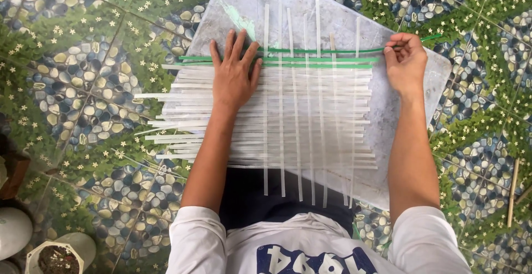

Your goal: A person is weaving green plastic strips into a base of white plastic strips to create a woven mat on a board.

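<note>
The left hand [235, 74] lies flat, fingers spread, pressing the white strips [310, 119] onto the grey board [404, 124] at the centre of the frame. The right hand [406, 60], upper right, is closed in a pinch on the end of a green strip [310, 50] that runs across the top of the weave. I'd judge the risk is in that pinch: a hard tug could drag the uprights sideways and open gaps, or slide the green strip clean out. If the flat palm lifts, the loose left ends may fan apart.
</note>
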